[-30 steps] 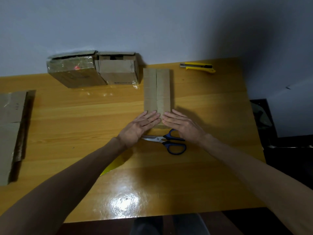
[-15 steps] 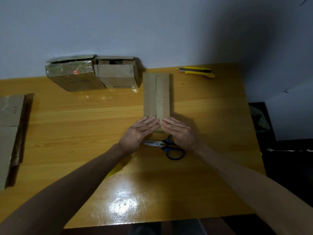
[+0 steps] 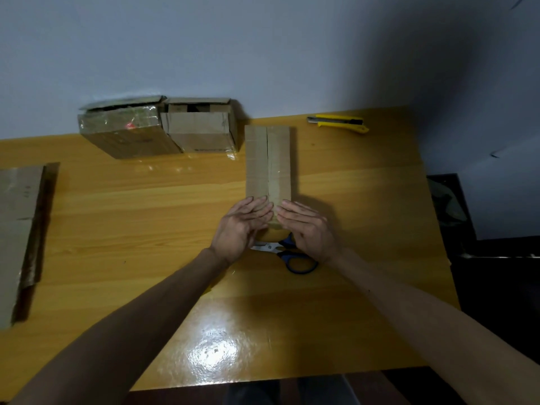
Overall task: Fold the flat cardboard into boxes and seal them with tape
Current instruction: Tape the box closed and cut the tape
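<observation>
Box: the box [image 3: 267, 162] lay mid-table, flaps meeting at a centre seam.
Left hand: the left hand [image 3: 242, 226] was flat, fingers straight, pressing the near flap.
Right hand: the right hand [image 3: 306, 229] pressed likewise beside it.
Risk: the flaps might spring up once the pressure lifted, as no tape plainly showed on the seam.

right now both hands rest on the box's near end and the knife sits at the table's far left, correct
No: the head view shows the knife at the far right of the table, not left. The left hand and right hand do rest on the near end of the box.
</observation>
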